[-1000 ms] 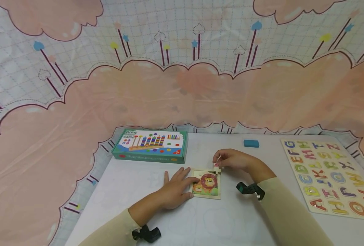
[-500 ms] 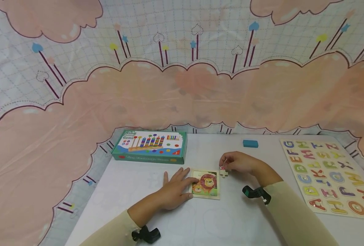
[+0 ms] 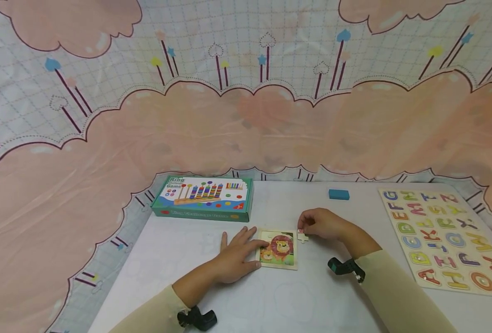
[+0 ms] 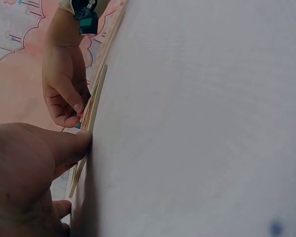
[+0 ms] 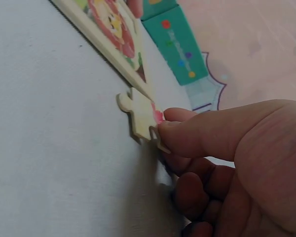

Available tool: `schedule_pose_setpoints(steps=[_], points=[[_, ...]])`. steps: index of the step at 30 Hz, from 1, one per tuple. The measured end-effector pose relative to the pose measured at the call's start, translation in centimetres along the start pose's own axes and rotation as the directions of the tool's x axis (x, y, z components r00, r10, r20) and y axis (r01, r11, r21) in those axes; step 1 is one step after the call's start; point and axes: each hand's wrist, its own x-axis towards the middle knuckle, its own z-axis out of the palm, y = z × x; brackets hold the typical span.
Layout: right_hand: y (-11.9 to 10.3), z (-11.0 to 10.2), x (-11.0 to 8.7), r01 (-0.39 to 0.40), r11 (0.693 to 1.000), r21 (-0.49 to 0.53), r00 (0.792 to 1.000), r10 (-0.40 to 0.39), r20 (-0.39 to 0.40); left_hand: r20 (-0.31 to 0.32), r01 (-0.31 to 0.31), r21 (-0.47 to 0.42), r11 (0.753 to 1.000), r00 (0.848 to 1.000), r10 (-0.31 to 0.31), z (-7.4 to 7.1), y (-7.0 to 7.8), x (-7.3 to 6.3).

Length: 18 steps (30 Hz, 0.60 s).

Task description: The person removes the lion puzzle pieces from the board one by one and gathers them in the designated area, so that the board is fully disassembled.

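Note:
A small square lion jigsaw puzzle (image 3: 282,247) in a pale wooden frame lies on the white table. My left hand (image 3: 234,262) rests at its left side with the fingers spread, the index finger reaching onto the picture and the thumb (image 4: 71,145) against the edge. Just beyond the upper right corner, my right hand (image 3: 325,224) pinches a jigsaw piece (image 5: 141,114) between thumb and fingertips. The piece is cream with a pink patch and has a rounded tab pointing away from the hand. In the right wrist view it sits close beside the puzzle's frame.
Behind the left hand stands a green ring game box (image 3: 202,199). A blue block (image 3: 339,194) lies at the back, past the right hand. An alphabet board (image 3: 445,243) with coloured letters covers the right side. A patterned cloth (image 3: 246,125) hangs behind the table.
My right hand has drawn the jigsaw piece off the puzzle's upper right corner, to the right and slightly nearer me. The left hand stays in place on the puzzle.

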Motion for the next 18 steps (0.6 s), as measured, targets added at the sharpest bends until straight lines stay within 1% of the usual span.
schedule_pose_setpoints(steps=[5, 10, 12, 18], points=[[0.1, 0.3, -0.3, 0.014, 0.999, -0.038, 0.999, -0.015, -0.028, -0.044, 0.008, -0.007, 1.000, 0.999, -0.009, 0.5, 0.0, 0.1], [0.3, 0.6, -0.4, 0.011, 0.999, -0.043, 0.999, -0.013, -0.047, -0.072, 0.016, -0.016, 1.000, 0.997, -0.017, 0.7, 0.1, 0.1], [0.3, 0.7, -0.4, 0.006, 0.999, -0.042, 0.999, -0.008, -0.054, -0.086, 0.013, -0.011, 1.000, 0.996, -0.014, 0.8, 0.1, 0.1], [0.2, 0.7, -0.6, 0.023, 0.999, -0.049, 0.997, -0.026, -0.069, -0.140, -0.006, 0.031, 0.999, 0.990, 0.010, 1.3, 0.0, 0.0]])
